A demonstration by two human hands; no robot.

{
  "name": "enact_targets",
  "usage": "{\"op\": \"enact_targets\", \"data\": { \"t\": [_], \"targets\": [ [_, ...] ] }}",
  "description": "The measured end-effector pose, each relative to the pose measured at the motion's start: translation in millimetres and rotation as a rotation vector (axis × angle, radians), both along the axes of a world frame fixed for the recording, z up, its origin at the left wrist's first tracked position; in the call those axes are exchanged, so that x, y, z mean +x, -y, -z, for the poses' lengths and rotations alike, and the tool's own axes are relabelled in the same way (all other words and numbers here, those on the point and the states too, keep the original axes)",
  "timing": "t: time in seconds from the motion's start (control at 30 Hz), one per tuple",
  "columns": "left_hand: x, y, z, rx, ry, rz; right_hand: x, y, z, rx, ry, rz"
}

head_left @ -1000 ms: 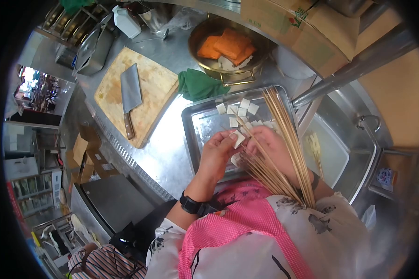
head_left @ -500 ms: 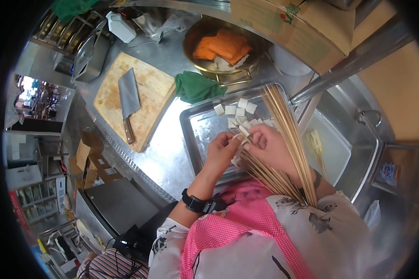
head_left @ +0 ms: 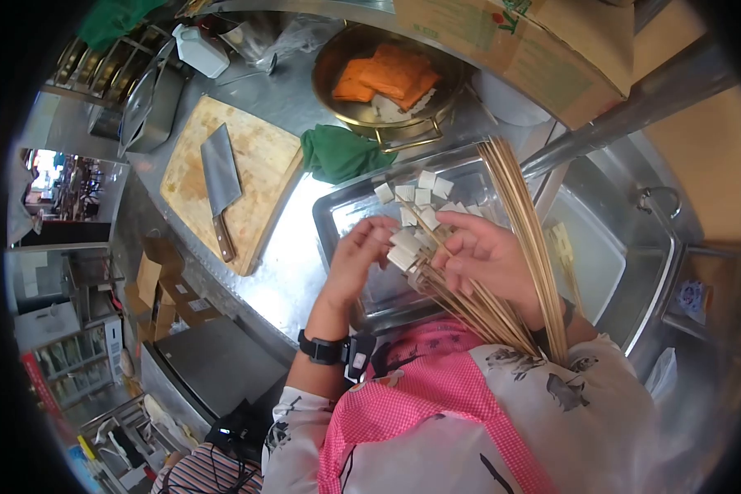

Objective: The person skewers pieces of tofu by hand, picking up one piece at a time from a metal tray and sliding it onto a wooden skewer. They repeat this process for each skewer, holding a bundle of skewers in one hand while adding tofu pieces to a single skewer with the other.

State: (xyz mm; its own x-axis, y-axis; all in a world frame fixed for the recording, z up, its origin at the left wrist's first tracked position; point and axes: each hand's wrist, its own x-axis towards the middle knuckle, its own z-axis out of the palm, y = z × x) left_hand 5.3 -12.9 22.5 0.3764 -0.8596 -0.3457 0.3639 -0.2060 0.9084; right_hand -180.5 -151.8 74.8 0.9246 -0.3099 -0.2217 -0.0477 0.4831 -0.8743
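Note:
My left hand (head_left: 361,257) is just left of a cluster of skewered white cubes (head_left: 405,247), fingers loosely bent and apart, with nothing visible in them. My right hand (head_left: 487,262) pinches a thin bamboo skewer (head_left: 426,221), its tip pointing up and left over the tray. Below the right hand, more skewers (head_left: 477,306) fan out from the white pieces toward my apron. Loose white cubes (head_left: 424,196) lie in the far part of the metal tray (head_left: 331,247). A long bundle of bare skewers (head_left: 523,222) leans across the tray's right side, beside my right forearm.
A cleaver (head_left: 222,177) lies on a wooden board (head_left: 263,156) at left. Behind the tray are a green cloth (head_left: 337,154) and a brass-coloured pan (head_left: 362,117) with orange slabs (head_left: 391,72). A sink (head_left: 626,272) is at right, a cardboard box (head_left: 543,58) above.
My hands have moved apart. The left has come off the piece it pinched and shifted left; the right has drawn right, keeping a skewer. The skewered white pieces between them are now uncovered.

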Motion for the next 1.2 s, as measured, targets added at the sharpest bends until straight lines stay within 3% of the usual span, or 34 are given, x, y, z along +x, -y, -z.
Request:
{"op": "enact_targets", "data": {
  "t": [0.07, 0.13, 0.2, 0.33, 0.47, 0.57, 0.67, 0.7, 0.8, 0.97, 1.2],
  "targets": [
    [24.2, 2.9, 22.0, -0.099, -0.093, -0.048, 1.0, 2.9, 0.0, 0.087, 0.032, -0.059],
    [38.6, 13.6, 36.2, 0.014, 0.045, -0.128, 1.3, 2.9, 3.6, 0.133, 0.069, -0.117],
    [43.0, 25.6, 74.6, 0.105, 0.635, -0.036, 0.6, 8.1, -1.4, 0.173, 0.102, -0.177],
    [37.2, 50.4, 82.3, 0.114, 1.272, 0.17, -2.0, 12.4, 1.2, 0.248, 0.114, -0.295],
    [29.6, 58.0, 93.1, 0.305, 1.473, 0.177, 0.3, 9.0, 8.0, 0.123, 0.03, -0.35],
    [27.6, 56.6, 89.3, 0.438, 1.302, 0.101, 0.0, 6.4, 9.2, 0.113, -0.007, -0.337],
    [38.1, 38.1, 76.2, 0.234, 0.189, -0.294, -0.6, 4.3, 13.2, 0.07, -0.034, -0.319],
    [38.1, 28.1, 63.1, 0.152, -0.07, -0.422, -0.7, 2.8, 13.8, 0.043, -0.042, -0.315],
    [36.2, -0.3, 22.4, -0.021, -0.355, -0.561, 1.1, -1.9, 12.1, -0.019, -0.079, -0.331],
    [6.8, -21.0, -31.2, -0.026, -0.388, -0.551, 6.3, -11.6, 6.8, -0.027, -0.103, -0.355],
    [-7.7, -17.7, -21.9, -0.059, -0.53, -0.533, 1.2, -28.0, 10.1, -0.059, -0.067, -0.391]
  ]
}}
